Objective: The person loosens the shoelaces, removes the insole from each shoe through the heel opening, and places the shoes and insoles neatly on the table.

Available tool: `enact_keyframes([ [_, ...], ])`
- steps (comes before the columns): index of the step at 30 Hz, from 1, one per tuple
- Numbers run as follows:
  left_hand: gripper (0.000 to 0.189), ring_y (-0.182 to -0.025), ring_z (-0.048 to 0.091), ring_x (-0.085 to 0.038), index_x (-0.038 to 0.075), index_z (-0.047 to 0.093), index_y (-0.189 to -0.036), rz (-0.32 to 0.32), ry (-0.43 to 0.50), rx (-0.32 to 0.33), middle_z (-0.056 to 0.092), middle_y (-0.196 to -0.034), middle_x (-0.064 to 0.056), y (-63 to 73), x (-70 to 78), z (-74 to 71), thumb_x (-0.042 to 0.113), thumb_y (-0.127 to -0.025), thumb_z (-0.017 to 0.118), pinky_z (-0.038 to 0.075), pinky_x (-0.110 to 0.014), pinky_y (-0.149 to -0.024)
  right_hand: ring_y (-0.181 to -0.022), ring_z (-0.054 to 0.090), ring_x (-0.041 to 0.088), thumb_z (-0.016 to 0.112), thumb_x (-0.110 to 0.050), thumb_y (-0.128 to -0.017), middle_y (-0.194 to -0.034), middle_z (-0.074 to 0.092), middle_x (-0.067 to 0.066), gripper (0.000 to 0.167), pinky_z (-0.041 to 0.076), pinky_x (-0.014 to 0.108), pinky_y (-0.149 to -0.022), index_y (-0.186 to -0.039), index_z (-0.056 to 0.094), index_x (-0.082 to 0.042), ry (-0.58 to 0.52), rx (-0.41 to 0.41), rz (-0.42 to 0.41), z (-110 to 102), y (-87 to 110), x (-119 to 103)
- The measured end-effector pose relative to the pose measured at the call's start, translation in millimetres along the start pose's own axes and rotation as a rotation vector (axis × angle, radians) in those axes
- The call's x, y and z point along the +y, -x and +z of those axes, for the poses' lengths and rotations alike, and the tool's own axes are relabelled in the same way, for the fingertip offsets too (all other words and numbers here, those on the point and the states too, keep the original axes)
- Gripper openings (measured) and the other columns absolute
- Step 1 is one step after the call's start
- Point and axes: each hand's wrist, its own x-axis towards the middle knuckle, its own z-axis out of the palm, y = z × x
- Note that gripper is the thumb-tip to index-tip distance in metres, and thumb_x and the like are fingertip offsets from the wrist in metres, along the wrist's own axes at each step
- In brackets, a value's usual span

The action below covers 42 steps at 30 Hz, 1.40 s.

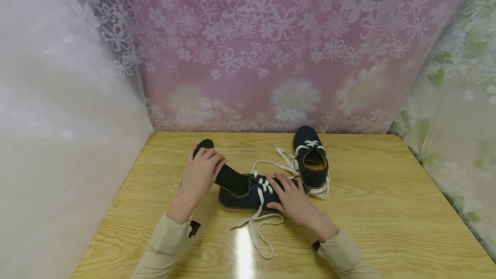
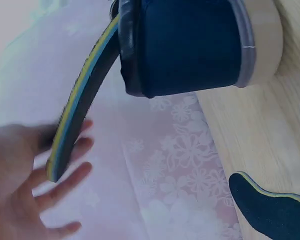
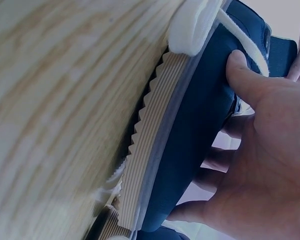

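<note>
A dark blue sneaker (image 1: 240, 203) with white laces lies sideways, its toe to the right. My left hand (image 1: 199, 173) pinches the outer end of a black insole (image 1: 231, 180), whose other end is inside the shoe opening and hidden. In the left wrist view, the insole (image 2: 82, 95) shows a yellow and blue layered edge and slants out over the heel. My right hand (image 1: 296, 203) grips the shoe's front part, thumb on the near side and fingers across the top, as the right wrist view also shows.
A matching sneaker (image 1: 306, 136) stands behind on the right, laces loose beside it. Another black insole (image 2: 270, 205) lies on the wooden table (image 1: 387, 210) beyond my left hand. A loose white lace (image 1: 267, 249) trails toward the front. Flowered curtains surround the table.
</note>
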Motion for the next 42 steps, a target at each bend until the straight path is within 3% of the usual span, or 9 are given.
enact_keyframes([
  [4, 0.014, -0.118, 0.059, -0.025, 0.022, 0.078, -0.104, 0.176, 0.07, -0.043, 0.071, -0.111, 0.003, 3.1, 4.7, 7.5, 0.028, -0.092, 0.076, 0.031, -0.063, -0.114, -0.142, 0.039, 0.045, 0.067, -0.041, -0.096, -0.152, 0.042, 0.024, 0.077, 0.028, 0.079, -0.104, -0.159, 0.035, -0.01, 0.012, 0.002, 0.001, 1, 0.4, 1],
  [7, 0.026, -0.124, 0.058, -0.023, 0.024, 0.077, -0.115, 0.259, 0.084, -0.132, 0.07, -0.122, 0.003, 8.8, 7.0, 12.9, 0.036, -0.092, 0.075, 0.029, -0.062, -0.116, -0.142, 0.039, 0.045, 0.067, -0.041, -0.096, -0.152, 0.042, 0.024, 0.077, 0.028, 0.078, -0.104, -0.159, 0.034, -0.01, 0.016, 0.004, -0.001, 1, 0.2, 1],
  [13, 0.052, -0.126, 0.057, -0.024, 0.031, 0.069, -0.132, 0.208, 0.084, -0.324, 0.064, -0.135, 0.002, 19.4, 4.1, 14.9, 0.054, -0.086, 0.07, 0.031, -0.063, -0.114, -0.142, 0.038, 0.045, 0.065, -0.042, -0.097, -0.153, 0.041, 0.024, 0.077, 0.028, 0.077, -0.105, -0.159, 0.033, -0.01, 0.027, -0.003, 0.006, 2, 0.2, 1],
  [20, 0.06, -0.12, 0.06, -0.024, 0.029, 0.068, -0.134, 0.231, 0.111, -0.37, 0.067, -0.127, 0.003, 17.7, -2.2, 12.0, 0.054, -0.08, 0.073, 0.043, -0.053, -0.105, -0.143, 0.038, 0.044, 0.066, -0.043, -0.096, -0.153, 0.041, 0.024, 0.078, 0.028, 0.077, -0.105, -0.159, 0.033, -0.01, 0.035, -0.004, 0.002, 2, 0.2, 2],
  [26, 0.063, -0.12, 0.06, -0.024, 0.026, 0.068, -0.134, 0.198, 0.167, -0.449, 0.068, -0.125, 0.003, 13.4, -6.5, 4.4, 0.051, -0.077, 0.076, 0.046, -0.048, -0.101, -0.143, 0.038, 0.044, 0.066, -0.042, -0.096, -0.153, 0.041, 0.024, 0.077, 0.027, 0.077, -0.105, -0.158, 0.034, -0.009, 0.028, -0.007, 0.008, 1, 0.4, 0],
  [33, 0.055, -0.119, 0.061, -0.023, 0.026, 0.071, -0.131, 0.234, 0.152, -0.409, 0.068, -0.126, 0.003, 13.6, -12.5, 1.4, 0.05, -0.081, 0.075, 0.048, -0.047, -0.098, -0.144, 0.036, 0.045, 0.066, -0.041, -0.097, -0.154, 0.04, 0.024, 0.077, 0.027, 0.078, -0.106, -0.159, 0.034, -0.009, 0.018, -0.024, 0.012, 0, 0.5, -1],
  [42, 0.051, -0.116, 0.062, -0.023, 0.024, 0.075, -0.125, 0.281, 0.107, -0.312, 0.07, -0.123, 0.001, 10.7, -20.5, -15.7, 0.045, -0.079, 0.08, 0.047, -0.047, -0.099, -0.143, 0.038, 0.045, 0.066, -0.04, -0.097, -0.152, 0.042, 0.024, 0.076, 0.029, 0.078, -0.104, -0.158, 0.034, -0.009, 0.013, -0.007, 0.0, -2, 1.2, -2],
])
